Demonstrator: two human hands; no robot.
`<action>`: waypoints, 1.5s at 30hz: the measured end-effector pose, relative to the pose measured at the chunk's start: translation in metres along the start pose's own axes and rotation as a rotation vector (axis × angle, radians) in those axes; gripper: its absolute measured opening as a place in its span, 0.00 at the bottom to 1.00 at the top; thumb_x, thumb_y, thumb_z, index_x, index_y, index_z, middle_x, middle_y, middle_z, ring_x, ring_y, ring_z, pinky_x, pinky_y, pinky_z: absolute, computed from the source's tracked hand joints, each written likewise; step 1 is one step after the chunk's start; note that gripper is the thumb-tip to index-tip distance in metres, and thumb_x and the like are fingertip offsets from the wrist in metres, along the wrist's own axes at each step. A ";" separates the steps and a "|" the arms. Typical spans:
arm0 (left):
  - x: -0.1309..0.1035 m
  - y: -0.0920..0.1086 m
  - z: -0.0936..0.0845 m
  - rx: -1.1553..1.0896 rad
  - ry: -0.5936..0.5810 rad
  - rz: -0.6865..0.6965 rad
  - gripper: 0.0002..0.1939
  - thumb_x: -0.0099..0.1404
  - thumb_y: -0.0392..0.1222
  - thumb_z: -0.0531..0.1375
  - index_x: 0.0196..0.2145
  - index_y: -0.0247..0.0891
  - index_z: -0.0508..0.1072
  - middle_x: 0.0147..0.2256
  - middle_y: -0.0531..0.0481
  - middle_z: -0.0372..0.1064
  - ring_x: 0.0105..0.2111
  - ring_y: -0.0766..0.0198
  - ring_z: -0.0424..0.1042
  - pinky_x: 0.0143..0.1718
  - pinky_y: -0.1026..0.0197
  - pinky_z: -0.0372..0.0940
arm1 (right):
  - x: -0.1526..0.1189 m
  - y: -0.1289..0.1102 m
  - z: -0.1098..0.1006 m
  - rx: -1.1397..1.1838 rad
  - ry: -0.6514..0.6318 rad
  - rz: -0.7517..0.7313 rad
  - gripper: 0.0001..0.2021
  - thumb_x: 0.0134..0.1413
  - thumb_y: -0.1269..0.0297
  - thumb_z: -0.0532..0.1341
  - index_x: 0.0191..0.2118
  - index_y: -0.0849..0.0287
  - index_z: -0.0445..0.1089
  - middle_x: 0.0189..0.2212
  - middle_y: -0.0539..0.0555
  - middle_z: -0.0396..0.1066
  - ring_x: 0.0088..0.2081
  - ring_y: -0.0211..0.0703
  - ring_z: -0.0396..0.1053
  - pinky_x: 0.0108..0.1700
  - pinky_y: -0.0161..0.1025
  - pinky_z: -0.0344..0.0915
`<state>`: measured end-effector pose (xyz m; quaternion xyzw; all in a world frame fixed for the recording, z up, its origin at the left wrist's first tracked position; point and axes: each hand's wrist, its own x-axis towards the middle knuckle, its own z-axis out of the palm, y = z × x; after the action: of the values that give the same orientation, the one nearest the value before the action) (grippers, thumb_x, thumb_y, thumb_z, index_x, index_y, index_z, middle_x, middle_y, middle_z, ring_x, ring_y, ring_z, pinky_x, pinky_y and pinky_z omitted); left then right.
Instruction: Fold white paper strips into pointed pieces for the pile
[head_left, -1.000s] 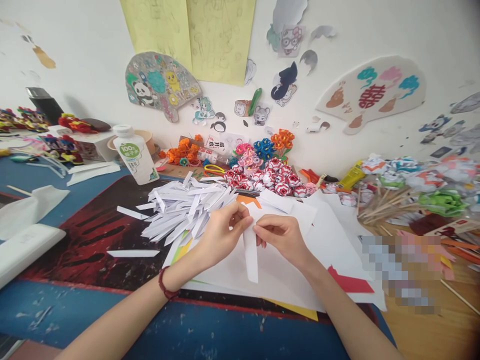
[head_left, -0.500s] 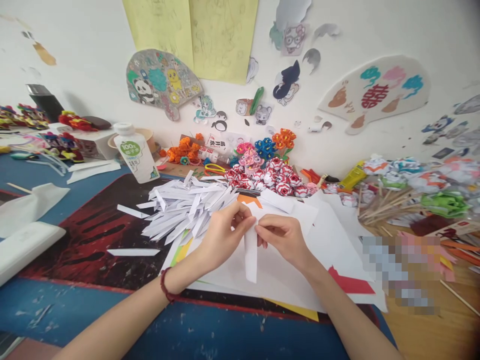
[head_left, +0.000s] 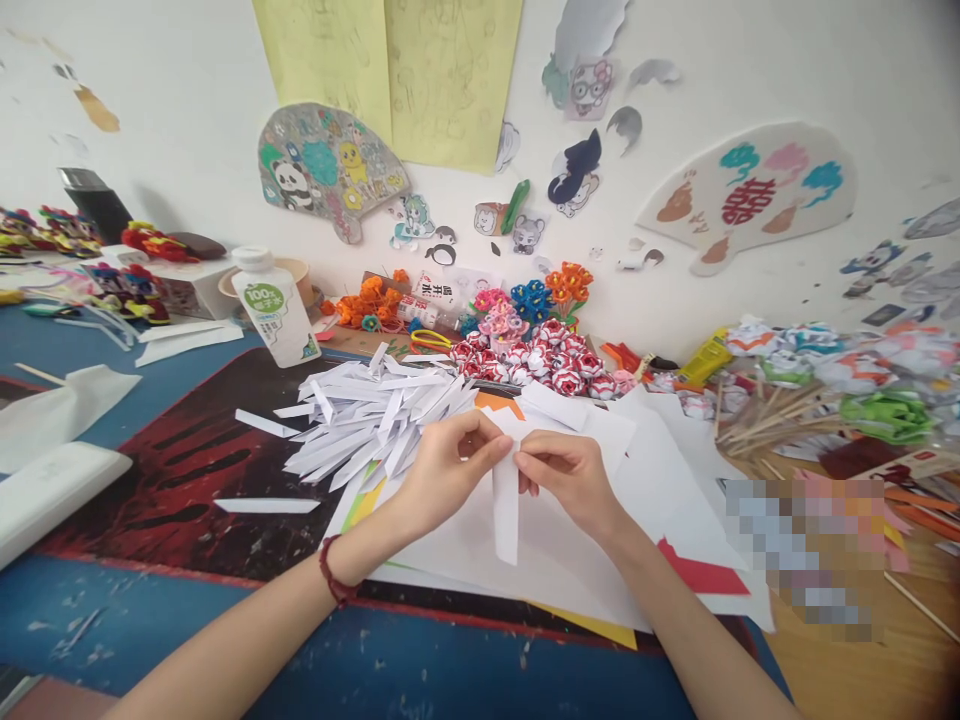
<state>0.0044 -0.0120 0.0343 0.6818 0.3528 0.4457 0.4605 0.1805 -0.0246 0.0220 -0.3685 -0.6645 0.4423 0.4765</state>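
Between my hands hangs a white paper strip, its lower end pointing toward me and its top hidden by my fingers. My left hand pinches the top of the strip between thumb and forefinger. Close beside it, my right hand is also closed in a pinch on the strip's right edge. Beneath them lie white paper sheets, with yellow, green and red paper showing at the edges. To the left is a heap of folded white paper strips, and one loose strip lies apart on the dark mat.
A white bottle stands behind the heap. Red-and-white paper flowers and coloured flowers line the wall. Wooden sticks and wrapped flowers are at right. A white case lies at left on the dark mat.
Both hands keep their pinch on the strip at nearly the same place. The whole view has shifted very slightly; nothing has been picked up or let go.
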 end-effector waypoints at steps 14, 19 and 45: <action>-0.001 0.001 0.002 -0.008 -0.032 -0.013 0.13 0.63 0.46 0.58 0.27 0.34 0.70 0.24 0.53 0.66 0.23 0.71 0.61 0.24 0.66 0.56 | 0.000 0.003 -0.002 0.089 -0.101 0.153 0.10 0.57 0.59 0.61 0.30 0.60 0.69 0.19 0.48 0.67 0.21 0.35 0.64 0.25 0.33 0.61; 0.000 0.000 0.002 -0.073 -0.042 -0.044 0.12 0.63 0.45 0.58 0.27 0.34 0.69 0.24 0.54 0.64 0.22 0.72 0.60 0.24 0.67 0.56 | 0.001 0.006 -0.003 0.073 -0.053 0.115 0.10 0.56 0.60 0.61 0.29 0.61 0.68 0.20 0.48 0.65 0.21 0.33 0.64 0.25 0.32 0.60; 0.009 -0.031 0.006 0.011 0.082 -0.092 0.13 0.64 0.44 0.56 0.26 0.33 0.70 0.21 0.54 0.63 0.21 0.71 0.62 0.23 0.68 0.58 | 0.016 0.039 -0.009 0.122 -0.062 0.130 0.11 0.57 0.60 0.60 0.27 0.61 0.68 0.18 0.47 0.65 0.20 0.33 0.61 0.23 0.33 0.57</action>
<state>0.0112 0.0047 0.0066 0.6484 0.4051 0.4496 0.4618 0.1869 0.0055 -0.0084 -0.3672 -0.6254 0.5231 0.4477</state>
